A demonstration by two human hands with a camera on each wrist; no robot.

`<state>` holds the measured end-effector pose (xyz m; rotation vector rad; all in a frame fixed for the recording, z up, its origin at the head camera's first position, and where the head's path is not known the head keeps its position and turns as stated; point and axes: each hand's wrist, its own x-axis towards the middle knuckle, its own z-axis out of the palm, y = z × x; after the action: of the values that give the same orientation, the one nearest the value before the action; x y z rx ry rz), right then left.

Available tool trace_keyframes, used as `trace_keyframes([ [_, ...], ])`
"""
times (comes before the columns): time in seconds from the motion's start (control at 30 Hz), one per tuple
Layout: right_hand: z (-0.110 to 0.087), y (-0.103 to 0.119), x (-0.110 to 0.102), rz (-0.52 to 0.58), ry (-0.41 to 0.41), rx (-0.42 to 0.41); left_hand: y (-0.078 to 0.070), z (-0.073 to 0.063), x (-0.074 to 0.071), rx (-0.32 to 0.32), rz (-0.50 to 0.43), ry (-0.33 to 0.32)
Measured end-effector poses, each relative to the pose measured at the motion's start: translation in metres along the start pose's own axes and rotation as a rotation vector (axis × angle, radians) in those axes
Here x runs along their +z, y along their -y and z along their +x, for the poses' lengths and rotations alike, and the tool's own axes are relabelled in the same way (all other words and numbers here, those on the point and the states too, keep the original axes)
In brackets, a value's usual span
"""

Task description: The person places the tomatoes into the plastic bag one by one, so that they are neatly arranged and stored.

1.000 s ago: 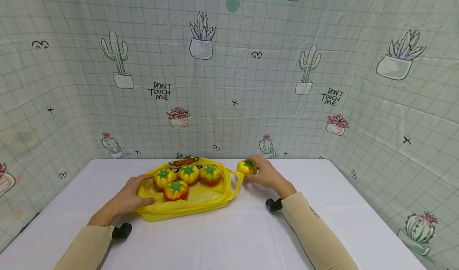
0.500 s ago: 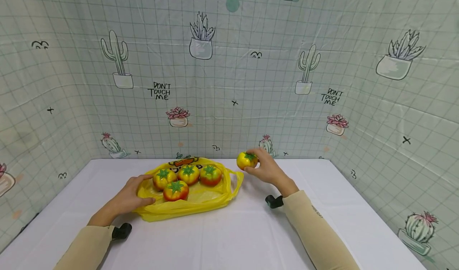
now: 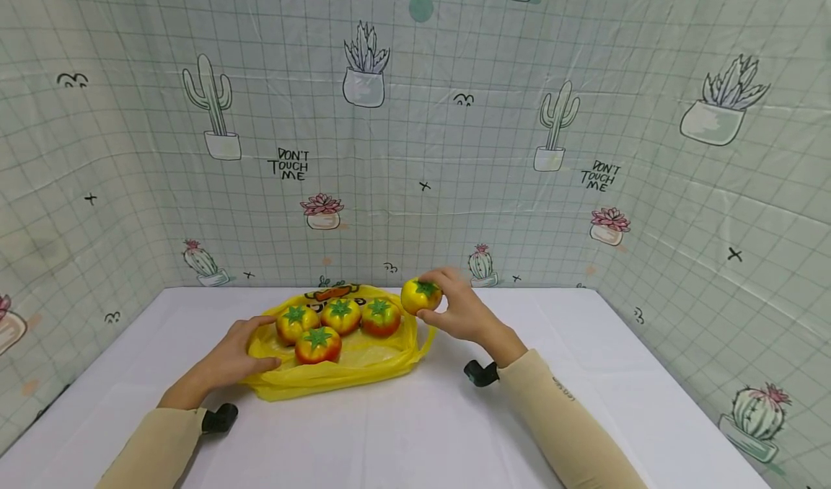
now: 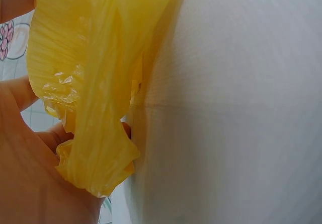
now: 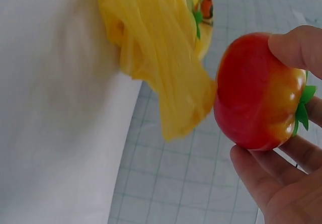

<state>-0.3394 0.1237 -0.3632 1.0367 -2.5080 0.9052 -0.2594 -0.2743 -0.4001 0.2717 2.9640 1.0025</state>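
My right hand (image 3: pixel 466 314) grips a red-and-yellow toy tomato (image 3: pixel 418 297) with a green star-shaped top, raised beside the right end of a yellow plastic bag (image 3: pixel 363 379). In the right wrist view, thumb and fingertips pinch the tomato (image 5: pixel 251 90) from opposite sides, close by the bag's handle (image 5: pixel 183 105). At the bag's left end, my left hand (image 3: pixel 227 353) holds its mouth spread, fingers on the far rim and thumb on the near rim. Gathered yellow plastic (image 4: pixel 100 93) lies across that palm in the left wrist view. Several similar tomatoes (image 3: pixel 319 345) sit in the bag.
Under the bag is a table with a white cloth (image 3: pixel 389 446). A grid-patterned curtain (image 3: pixel 415 135) with printed cacti stands behind the table and along both sides. Black wrist-worn devices (image 3: pixel 221 418) show at both sleeve cuffs.
My right hand has lifted the toy tomato off the table beside the bag's handle and carried it left to the bag's right rim. The left hand and bag have stayed in place.
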Motion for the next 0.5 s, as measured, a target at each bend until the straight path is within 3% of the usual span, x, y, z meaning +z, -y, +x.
trace_keyframes([
  [0.5, -0.001, 0.027, 0.019, -0.026, 0.096, -0.067, -0.001, 0.001, -0.001, -0.009, 0.005, 0.006],
])
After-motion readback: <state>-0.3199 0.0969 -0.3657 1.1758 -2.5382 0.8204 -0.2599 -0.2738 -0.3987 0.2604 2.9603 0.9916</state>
